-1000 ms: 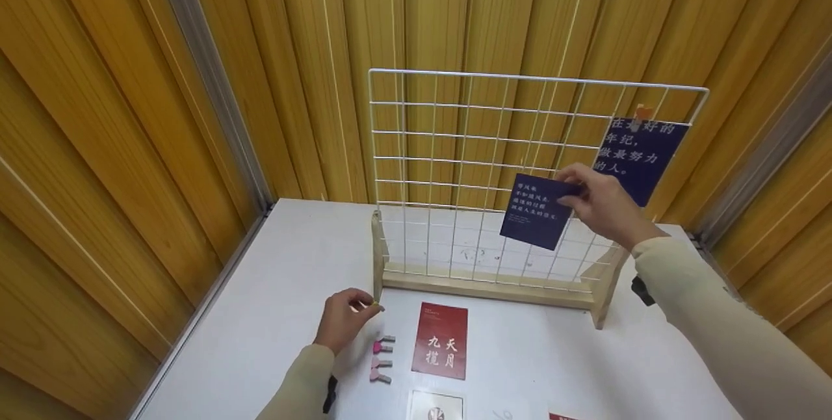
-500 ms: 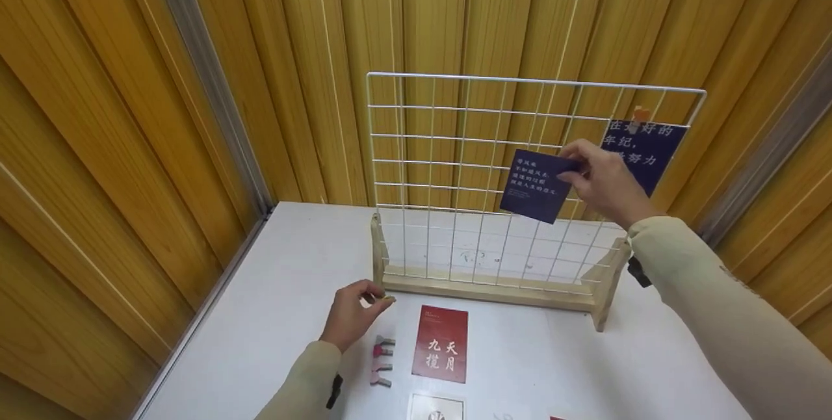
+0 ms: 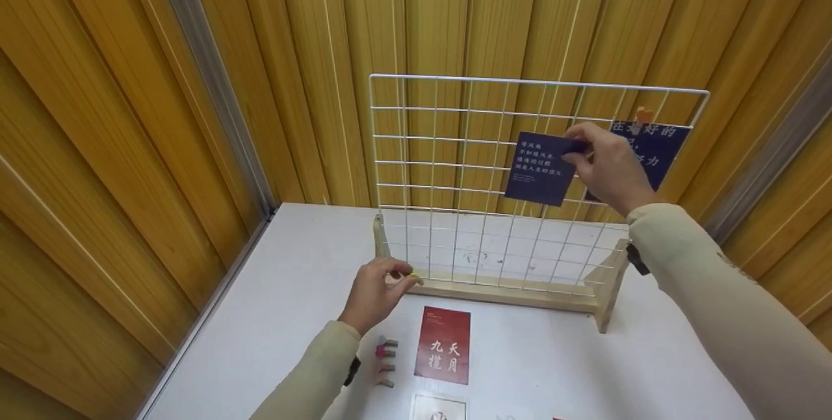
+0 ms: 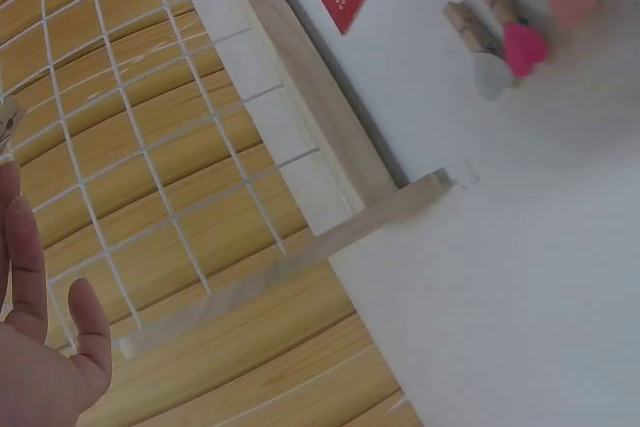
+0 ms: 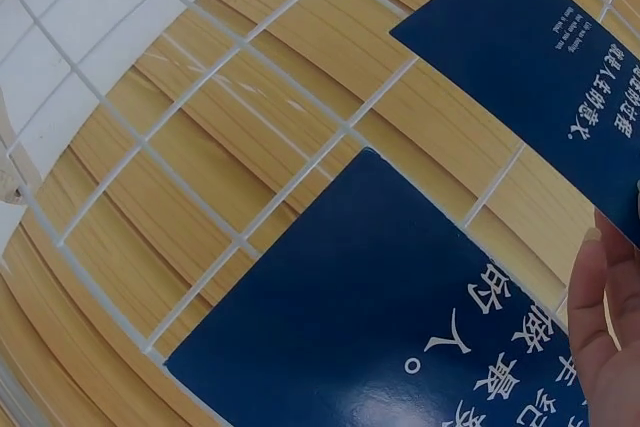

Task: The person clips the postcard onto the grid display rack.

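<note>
Between thumb and fingers my right hand (image 3: 611, 163) pinches a small dark blue card (image 3: 538, 170) with white writing, holding it up before the white wire grid (image 3: 442, 163). Part of that card also shows at the upper right of the right wrist view. My left hand (image 3: 377, 293) pinches a small clothespin (image 3: 414, 275) with a yellow end, low near the grid's left foot. At the left wrist view's edge, only its wooden tip (image 4: 8, 119) is visible. A larger blue card (image 5: 350, 317) hangs on the grid's right side from an orange clothespin (image 3: 643, 116), partly hidden by my right hand.
The grid stands in a wooden base (image 3: 507, 293) on a white table (image 3: 312, 244). Several clothespins with pink and pale hearts, one a bright pink clothespin (image 4: 522, 45), lie left of a red card (image 3: 443, 345). A whitish card (image 3: 440, 407) lies nearer. Behind is a wood-patterned wall (image 3: 435, 10).
The right hand has raised the small blue card along the grid. My left hand, holding the clothespin, has moved up and right towards the grid's lower left.
</note>
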`<control>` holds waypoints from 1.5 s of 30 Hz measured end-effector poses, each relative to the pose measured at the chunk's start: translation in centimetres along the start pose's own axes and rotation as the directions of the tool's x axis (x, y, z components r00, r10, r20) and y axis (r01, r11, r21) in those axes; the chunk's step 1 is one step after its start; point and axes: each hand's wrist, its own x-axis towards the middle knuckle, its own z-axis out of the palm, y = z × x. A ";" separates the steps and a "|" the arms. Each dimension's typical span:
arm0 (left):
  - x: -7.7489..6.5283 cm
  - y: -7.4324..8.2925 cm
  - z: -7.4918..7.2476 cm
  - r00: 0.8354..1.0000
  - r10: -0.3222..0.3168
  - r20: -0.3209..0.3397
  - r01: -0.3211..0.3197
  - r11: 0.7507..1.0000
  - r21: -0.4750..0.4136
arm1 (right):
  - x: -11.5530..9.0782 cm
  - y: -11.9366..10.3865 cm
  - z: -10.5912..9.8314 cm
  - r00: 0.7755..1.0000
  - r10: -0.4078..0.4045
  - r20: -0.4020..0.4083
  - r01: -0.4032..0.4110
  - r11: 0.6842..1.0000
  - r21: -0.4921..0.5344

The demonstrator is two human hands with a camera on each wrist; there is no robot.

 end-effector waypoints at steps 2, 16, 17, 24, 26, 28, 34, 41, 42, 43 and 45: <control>0.4 0.6 -0.1 1.000 0.020 0.001 -0.020 1.000 -0.001 | 0.1 0.0 0.2 0.999 -0.019 -0.029 0.019 1.000 -0.012; 1.8 2.2 -0.3 0.995 0.101 0.009 -0.101 0.995 0.000 | 0.5 -0.6 0.7 0.989 -0.057 -0.135 0.050 0.997 -0.051; 1.9 2.3 -0.3 0.994 0.107 0.010 -0.107 0.994 0.002 | 0.4 -0.6 0.7 0.989 -0.057 -0.137 0.050 0.997 -0.053; 3.7 4.0 -0.7 0.982 0.187 0.002 -0.187 0.979 0.078 | 0.5 -0.6 0.7 0.986 -0.067 -0.151 0.056 0.996 -0.074; 4.8 4.9 -1.0 0.972 0.233 -0.002 -0.231 0.966 0.118 | 0.5 -0.6 0.7 0.985 -0.066 -0.158 0.054 0.995 -0.078; 6.0 6.2 -1.3 0.961 0.278 0.001 -0.274 0.949 0.157 | 0.4 -0.5 0.5 0.984 -0.064 -0.166 0.050 0.995 -0.088; 10.2 10.9 -2.2 0.921 0.388 0.042 -0.385 0.885 0.263 | -0.2 -0.2 0.3 0.979 -0.056 -0.194 0.035 0.993 -0.110; 14.3 16.3 -2.8 0.907 0.413 0.084 -0.416 0.845 0.337 | -0.4 -0.2 0.2 0.978 -0.047 -0.205 0.026 0.994 -0.104; 14.7 16.8 -2.7 0.911 0.404 0.086 -0.408 0.848 0.339 | -0.5 -0.2 0.3 0.978 -0.045 -0.204 0.025 0.995 -0.101; 15.1 17.3 -2.6 0.914 0.396 0.082 -0.400 0.853 0.336 | -0.5 -0.3 0.4 0.978 -0.044 -0.205 0.025 0.995 -0.098; 15.7 18.1 -2.4 0.920 0.385 0.076 -0.387 0.861 0.331 | -0.5 -0.3 0.6 0.977 -0.042 -0.208 0.023 0.995 -0.095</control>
